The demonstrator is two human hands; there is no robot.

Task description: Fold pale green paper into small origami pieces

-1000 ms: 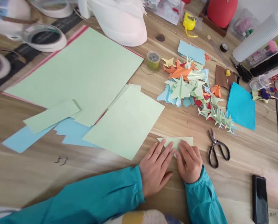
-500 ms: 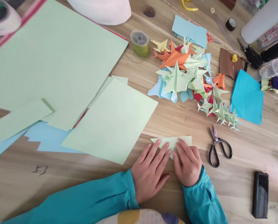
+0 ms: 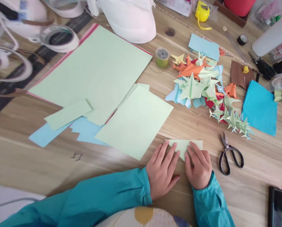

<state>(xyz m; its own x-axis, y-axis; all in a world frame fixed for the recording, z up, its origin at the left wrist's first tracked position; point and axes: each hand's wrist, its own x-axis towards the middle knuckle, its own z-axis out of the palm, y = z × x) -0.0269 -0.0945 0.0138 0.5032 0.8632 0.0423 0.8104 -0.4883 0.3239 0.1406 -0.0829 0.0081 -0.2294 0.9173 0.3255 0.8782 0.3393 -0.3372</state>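
A small folded piece of pale green paper [image 3: 183, 145] lies flat on the wooden table, with a straight far edge and a point toward me. My left hand [image 3: 163, 170] rests palm down, its fingers spread and their tips on the left part of the paper. On the right part press the fingertips of my right hand [image 3: 199, 165], fingers stretched forward and thumb apart. Both hands hide some of the near side of the paper. Black-handled scissors [image 3: 228, 153] lie to the right, blades slightly apart.
A pale green sheet [image 3: 137, 123] lies left of the hands, before a larger green stack [image 3: 95, 66]. Folded paper figures [image 3: 197, 80] are heaped beyond. Also around are blue paper [image 3: 259, 108], a thread spool [image 3: 162, 57] and a black phone-like object [image 3: 277, 206].
The camera view has swung left, so everything sits farther right in the picture and more of the table's left side shows. Both hands remain on the folded paper, nearly unmoved.
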